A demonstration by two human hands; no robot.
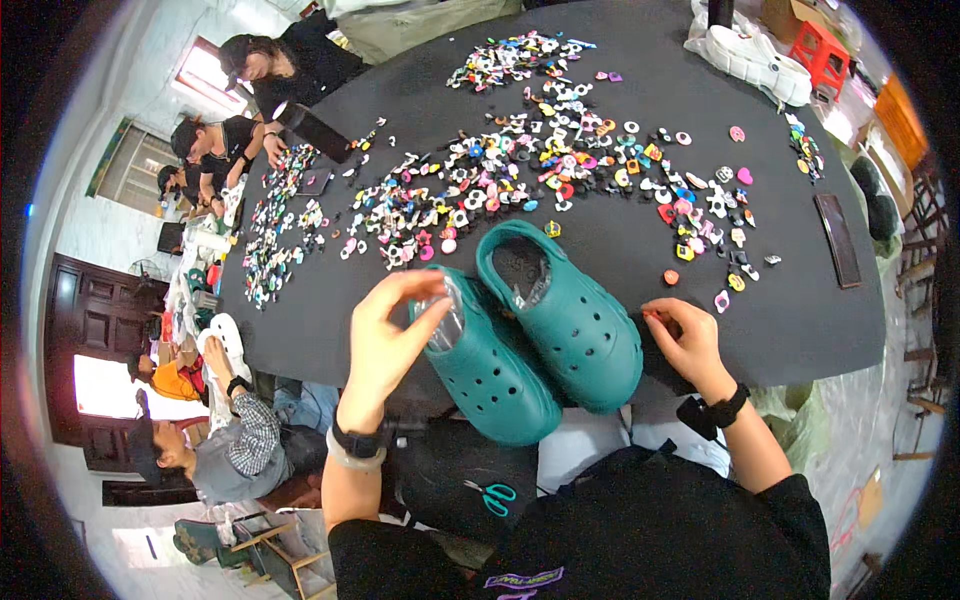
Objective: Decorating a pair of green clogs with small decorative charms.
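Note:
Two dark teal clogs, the left clog (490,375) and the right clog (572,320), lie side by side at the table's near edge, toes toward me. Clear plastic (452,318) shows inside the left one's opening. My left hand (392,325) is over that clog's heel, thumb and fingers curled together beside the plastic; what they pinch, if anything, is unclear. To the right of the clogs, my right hand (688,343) is closed near the table edge, with a tiny reddish spot at its fingertips that I cannot make out.
Many small colourful shoe charms (480,185) are spread across the black table (400,110). A phone (837,240) lies at the right; a white clog (757,65) stands at the far right. Teal-handled scissors (492,497) are below the table edge. Several people work along the left side.

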